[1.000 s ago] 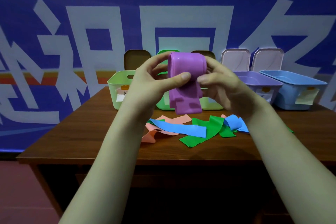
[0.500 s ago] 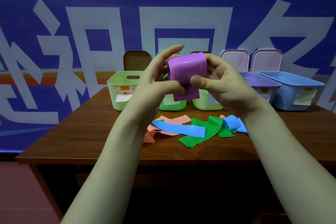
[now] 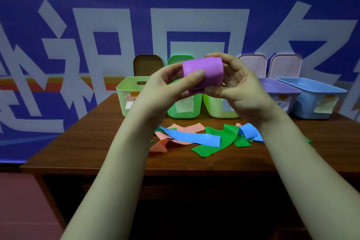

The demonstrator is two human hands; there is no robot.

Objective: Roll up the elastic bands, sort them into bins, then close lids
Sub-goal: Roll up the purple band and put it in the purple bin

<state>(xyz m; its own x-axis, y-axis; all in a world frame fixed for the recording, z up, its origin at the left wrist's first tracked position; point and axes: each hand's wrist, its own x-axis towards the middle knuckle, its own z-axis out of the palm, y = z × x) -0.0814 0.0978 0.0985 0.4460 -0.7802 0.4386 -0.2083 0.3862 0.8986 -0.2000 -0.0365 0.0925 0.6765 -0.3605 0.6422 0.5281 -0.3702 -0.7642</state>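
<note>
The purple band (image 3: 206,70) sits rolled into a short, thick cylinder, held up in the air between both hands, above the table and in front of the row of bins. The left hand (image 3: 165,87) grips the roll from its 9 o'clock side, with the thumb pressed flat across the near face and the other fingers curled behind. The right hand (image 3: 239,87) grips it from 3 o'clock, fingers arched over the top edge and thumb tucked beneath at about 5 o'clock; the two thumbs almost meet under the roll. At 6 o'clock from the hands, loose bands lie in an overlapping heap on the brown wooden table (image 3: 87,142): a long blue band (image 3: 191,136) across the middle, a salmon band (image 3: 161,145) under it toward 8 o'clock, a green band (image 3: 220,142) folded toward 5 o'clock, and a second blue band (image 3: 249,132) bunched just beside the right wrist. Behind the hands the bins stand in a line along the far edge: a pale green bin (image 3: 126,93) at 9 o'clock, a bright green bin (image 3: 183,109) and another pale green bin (image 3: 218,107) directly below the roll, then a purple bin (image 3: 278,87) and a blue bin (image 3: 311,99) out toward 3 o'clock. Each carries a paper label on its front. Their lids stand upright behind them, among them a brown lid (image 3: 148,66) at 10 o'clock and two pale lids (image 3: 253,64) at 2 o'clock. A blue wall banner (image 3: 78,25) with large white characters fills the background.
</note>
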